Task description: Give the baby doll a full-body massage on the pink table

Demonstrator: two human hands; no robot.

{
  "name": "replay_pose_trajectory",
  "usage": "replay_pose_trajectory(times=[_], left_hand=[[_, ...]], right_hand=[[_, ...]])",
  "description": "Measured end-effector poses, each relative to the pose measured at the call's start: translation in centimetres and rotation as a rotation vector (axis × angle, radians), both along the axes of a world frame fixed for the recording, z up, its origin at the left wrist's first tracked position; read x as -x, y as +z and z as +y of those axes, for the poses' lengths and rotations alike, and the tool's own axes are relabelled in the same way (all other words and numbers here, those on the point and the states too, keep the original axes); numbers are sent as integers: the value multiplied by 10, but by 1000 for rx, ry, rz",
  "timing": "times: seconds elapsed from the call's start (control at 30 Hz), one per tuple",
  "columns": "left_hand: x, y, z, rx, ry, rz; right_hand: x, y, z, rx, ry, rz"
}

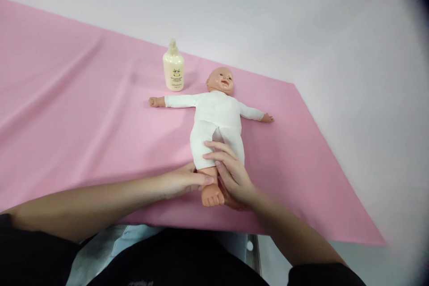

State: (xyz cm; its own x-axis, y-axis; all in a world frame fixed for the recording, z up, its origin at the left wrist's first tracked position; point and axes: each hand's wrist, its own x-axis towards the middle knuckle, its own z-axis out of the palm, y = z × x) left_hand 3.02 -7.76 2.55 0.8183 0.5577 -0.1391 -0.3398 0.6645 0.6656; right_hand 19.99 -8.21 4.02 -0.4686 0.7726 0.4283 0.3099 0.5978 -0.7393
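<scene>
A baby doll (217, 114) in a white suit lies on its back on the pink cloth (83, 111), arms spread, head pointing away from me. My left hand (181, 181) rests against the doll's lower left-side leg, its thumb touching the bare calf above the foot (212, 195). My right hand (231, 174) lies over the doll's other leg, fingers spread across the white trouser cuffs, and hides that leg and foot. Both hands touch the doll's legs.
A cream lotion bottle (173, 68) with a pump top stands upright just beyond the doll's outstretched arm. The pink cloth's right corner falls away at the right, against a plain white wall (301, 18). The table's front edge is close to my body.
</scene>
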Motion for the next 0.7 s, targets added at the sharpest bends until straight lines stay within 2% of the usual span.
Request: replay_pose_trajectory(times=[0.13, 0.27, 0.4, 0.57, 0.7], left_hand=[[-1, -1, -1, -4, 2, -32], [-1, -1, -1, -38, 9, -17], [0, 2, 0, -130, 56, 30], [2, 6, 3, -273, 62, 123], [3, 8, 5, -330, 48, 149]], right_hand=[[-2, 0, 1, -42, 48, -48], [-1, -1, 1, -34, 21, -9], [-1, -1, 1, -33, -8, -1], [-4, -1, 2, -74, 59, -18], [-4, -2, 3, -78, 40, -22]])
